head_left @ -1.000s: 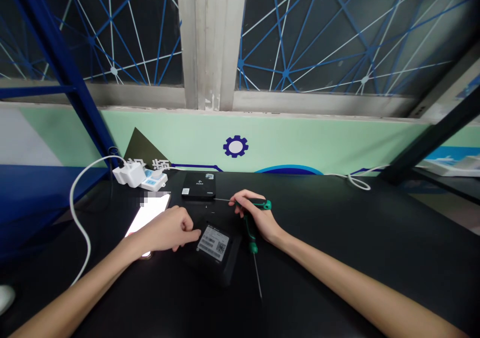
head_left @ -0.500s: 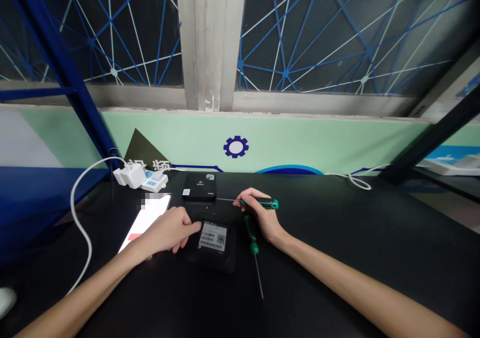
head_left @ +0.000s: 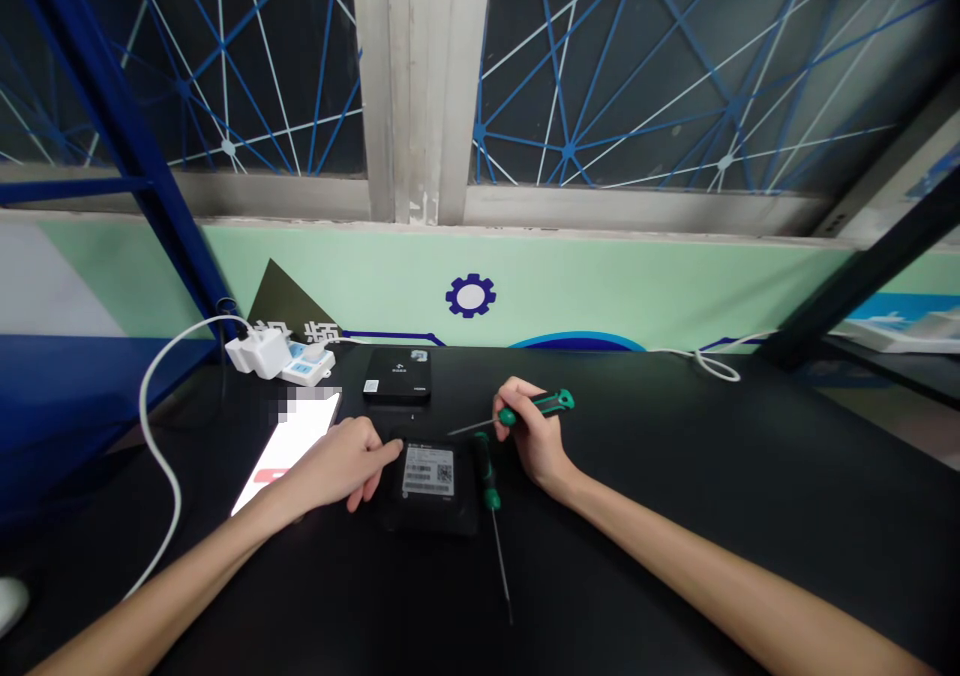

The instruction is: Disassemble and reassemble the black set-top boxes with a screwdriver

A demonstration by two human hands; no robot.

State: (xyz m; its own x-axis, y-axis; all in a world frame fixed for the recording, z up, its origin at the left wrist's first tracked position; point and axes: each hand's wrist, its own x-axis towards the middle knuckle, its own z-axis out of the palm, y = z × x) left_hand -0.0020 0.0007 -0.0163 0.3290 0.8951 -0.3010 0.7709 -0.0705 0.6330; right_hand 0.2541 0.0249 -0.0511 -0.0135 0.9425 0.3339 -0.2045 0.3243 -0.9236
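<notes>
Reaches in from four o'clock, with the right grip [head_left: 531, 436] closed around a driver [head_left: 560, 402] aimed toward nine. Curls the left grip [head_left: 349, 464], from eight o'clock, at the ten-o'clock corner of the labelled box [head_left: 429, 473] on the bench [head_left: 690, 436]; cannot tell if pinching.

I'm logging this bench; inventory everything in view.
held screwdriver: 1, green, centre
loose screwdriver: 1, green, front
labelled box: 1, black, centre
rear box: 1, black, back
phone: 1, white screen, left
power strip: 1, white, left
plugs: 2+, white, left
cables: 2+, white, both sides
speck: 1, pale, centre
rounded object: 1, white, far left
table: 1, black, beneath
wall: 1, green, behind
window panes: 2, dark, above
posts: 2, blue, black, sides
shelf item: 1, white, far right
left hand: 1, bare, labelled box
right hand: 1, bare, held screwdriver
</notes>
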